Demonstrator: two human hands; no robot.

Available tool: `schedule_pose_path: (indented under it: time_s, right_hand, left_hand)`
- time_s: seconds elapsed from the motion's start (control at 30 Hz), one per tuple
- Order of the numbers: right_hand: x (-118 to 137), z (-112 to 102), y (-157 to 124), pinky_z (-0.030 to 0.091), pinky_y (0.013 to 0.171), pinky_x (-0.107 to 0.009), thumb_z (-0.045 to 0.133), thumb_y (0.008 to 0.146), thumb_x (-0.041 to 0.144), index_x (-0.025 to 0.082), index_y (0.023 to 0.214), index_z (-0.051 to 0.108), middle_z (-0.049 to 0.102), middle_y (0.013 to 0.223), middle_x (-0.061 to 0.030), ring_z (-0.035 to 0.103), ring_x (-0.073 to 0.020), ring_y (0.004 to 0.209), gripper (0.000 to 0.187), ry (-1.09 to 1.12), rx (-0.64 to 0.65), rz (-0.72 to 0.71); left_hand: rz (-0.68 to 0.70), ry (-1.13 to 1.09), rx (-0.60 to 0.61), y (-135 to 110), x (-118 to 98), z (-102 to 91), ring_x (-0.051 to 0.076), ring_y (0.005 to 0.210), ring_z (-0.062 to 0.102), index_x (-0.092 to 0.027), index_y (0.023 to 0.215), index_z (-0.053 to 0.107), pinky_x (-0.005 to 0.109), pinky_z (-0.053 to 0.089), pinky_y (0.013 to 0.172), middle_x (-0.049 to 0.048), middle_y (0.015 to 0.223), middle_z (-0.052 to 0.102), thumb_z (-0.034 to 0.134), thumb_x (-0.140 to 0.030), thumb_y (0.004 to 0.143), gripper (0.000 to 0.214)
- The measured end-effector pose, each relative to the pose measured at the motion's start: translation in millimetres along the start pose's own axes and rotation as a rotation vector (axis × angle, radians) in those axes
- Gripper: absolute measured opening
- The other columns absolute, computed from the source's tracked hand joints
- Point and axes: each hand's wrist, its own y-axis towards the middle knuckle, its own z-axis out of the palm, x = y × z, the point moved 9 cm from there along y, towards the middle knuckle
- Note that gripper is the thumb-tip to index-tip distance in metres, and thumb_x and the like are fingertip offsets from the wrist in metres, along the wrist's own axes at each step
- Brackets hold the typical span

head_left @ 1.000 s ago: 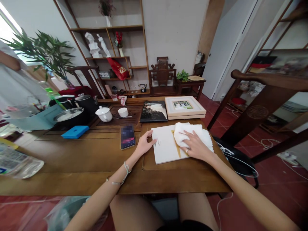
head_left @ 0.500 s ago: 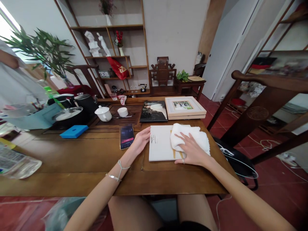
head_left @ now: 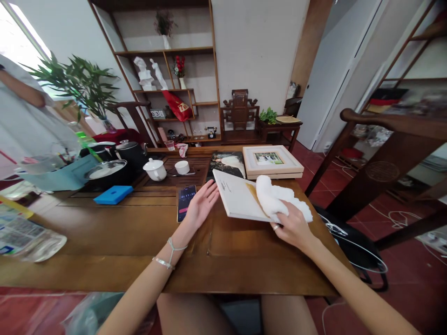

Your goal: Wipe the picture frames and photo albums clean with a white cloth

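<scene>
A thin white panel (head_left: 240,197), with small print at its left end and a gold-yellow patch at its right, is tilted with its left side raised off the table. A fluffy white cloth (head_left: 270,195) lies bunched over its right part. My right hand (head_left: 293,225) is closed on the cloth at the panel's near right corner; some fingertips are hidden. By the panel's raised left edge, my left hand (head_left: 202,204) is open, palm turned up and fingers stretched out. Whether its fingertips touch the edge, I cannot tell. A phone (head_left: 185,202) lies just left of that hand.
Behind the panel lie a dark photo board (head_left: 226,163) and a pale framed picture (head_left: 272,163). A white lidded cup (head_left: 154,170), a small white cup (head_left: 182,167), a blue block (head_left: 113,194) and a clear bottle (head_left: 31,237) stand leftward. A wooden chair (head_left: 380,167) flanks the right.
The panel has gone from flat on the table to tilted, left side up. My left hand has turned palm up. My right hand has closed around the cloth at the near edge.
</scene>
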Motion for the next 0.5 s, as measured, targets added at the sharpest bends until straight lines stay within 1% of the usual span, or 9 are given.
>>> schedule_pose_path:
  time_s: [0.07, 0.13, 0.2, 0.23, 0.3, 0.37, 0.4, 0.47, 0.5]
  right_hand:
    - [-14.2, -13.8, 3.5, 0.053, 0.074, -0.045, 0.056, 0.081, 0.024, 0.022, 0.067, 0.061, 0.070, 0.089, -0.0156, 0.066, -0.0310, 0.085, 0.015, 0.058, -0.092, 0.135]
    - [-31.3, -23.4, 4.0, 0.051, 0.064, -0.040, 0.062, 0.080, 0.032, 0.024, 0.060, 0.055, 0.065, 0.067, -0.0085, 0.061, -0.0251, 0.065, 0.022, 0.182, -0.149, 0.325]
    - [-46.8, -25.6, 1.3, 0.046, 0.054, -0.035, 0.070, 0.074, 0.039, 0.024, 0.059, 0.053, 0.059, 0.056, -0.0024, 0.053, -0.0192, 0.053, 0.027, 0.412, -0.199, 0.527]
    - [-52.7, -23.8, -0.6, 0.043, 0.050, -0.032, 0.074, 0.069, 0.040, 0.023, 0.059, 0.053, 0.057, 0.054, -0.0002, 0.049, -0.0170, 0.050, 0.029, 0.559, -0.231, 0.623]
    - [-59.5, -15.8, -4.4, 0.039, 0.047, -0.029, 0.082, 0.059, 0.039, 0.022, 0.058, 0.053, 0.054, 0.052, 0.0032, 0.047, -0.0140, 0.048, 0.033, 0.857, -0.310, 0.799]
    - [-60.2, -4.4, -8.0, 0.038, 0.048, -0.026, 0.085, 0.051, 0.033, 0.021, 0.055, 0.051, 0.052, 0.051, 0.0057, 0.046, -0.0117, 0.048, 0.036, 1.107, -0.383, 0.958]
    - [-58.3, 0.9, -8.7, 0.038, 0.048, -0.025, 0.086, 0.049, 0.031, 0.021, 0.054, 0.051, 0.051, 0.051, 0.0064, 0.046, -0.0110, 0.048, 0.037, 1.195, -0.402, 1.018]
    - [-51.7, 11.9, -9.6, 0.040, 0.050, -0.026, 0.085, 0.049, 0.029, 0.021, 0.054, 0.052, 0.052, 0.051, 0.0063, 0.048, -0.0110, 0.048, 0.034, 1.324, -0.387, 1.113]
    - [-47.1, 18.6, -10.4, 0.043, 0.051, -0.027, 0.085, 0.050, 0.030, 0.021, 0.056, 0.055, 0.055, 0.053, 0.0054, 0.050, -0.0121, 0.049, 0.032, 1.382, -0.346, 1.158]
  left_hand:
    - [-0.021, 0.072, 0.056, -2.2, 8.6, 9.6, 0.031, 0.128, 0.056, -0.017, 0.131, 0.053, 0.050, 0.046, 0.107, 0.0159, 0.144, 0.051, 0.063, -0.040, 0.085, 0.051]
    - [-0.003, 0.183, 0.066, -5.0, 14.6, 18.0, 0.031, 0.129, 0.053, -0.018, 0.132, 0.051, 0.048, 0.045, 0.106, 0.0165, 0.147, 0.048, 0.075, -0.033, 0.076, 0.063]
    - [0.033, 0.272, 0.058, -8.6, 15.2, 25.9, 0.030, 0.136, 0.047, -0.022, 0.135, 0.049, 0.045, 0.044, 0.107, 0.0145, 0.150, 0.045, 0.081, -0.029, 0.070, 0.073]
    - [0.035, 0.291, 0.062, -11.3, 14.7, 29.7, 0.030, 0.136, 0.046, -0.022, 0.134, 0.050, 0.043, 0.044, 0.107, 0.0134, 0.149, 0.046, 0.082, -0.029, 0.068, 0.074]
    - [-0.031, 0.276, 0.088, -20.0, 15.5, 35.4, 0.030, 0.127, 0.054, -0.020, 0.124, 0.058, 0.042, 0.045, 0.105, 0.0128, 0.136, 0.059, 0.084, -0.030, 0.067, 0.063]
    - [-0.167, 0.179, 0.110, -36.0, 18.9, 37.7, 0.031, 0.113, 0.064, -0.015, 0.106, 0.067, 0.043, 0.048, 0.100, 0.0131, 0.115, 0.071, 0.083, -0.035, 0.070, 0.045]
    - [-0.220, 0.070, 0.099, -46.5, 19.2, 37.9, 0.032, 0.108, 0.066, -0.014, 0.104, 0.068, 0.044, 0.050, 0.097, 0.0134, 0.110, 0.073, 0.082, -0.038, 0.071, 0.043]
    - [-0.234, -0.184, 0.075, -68.7, 14.6, 41.9, 0.035, 0.109, 0.065, -0.015, 0.110, 0.068, 0.047, 0.052, 0.092, 0.0147, 0.111, 0.072, 0.082, -0.047, 0.069, 0.054]
    - [-0.224, -0.294, 0.063, -79.6, 12.9, 45.7, 0.037, 0.116, 0.062, -0.016, 0.115, 0.066, 0.049, 0.052, 0.094, 0.0153, 0.118, 0.070, 0.080, -0.053, 0.070, 0.060]
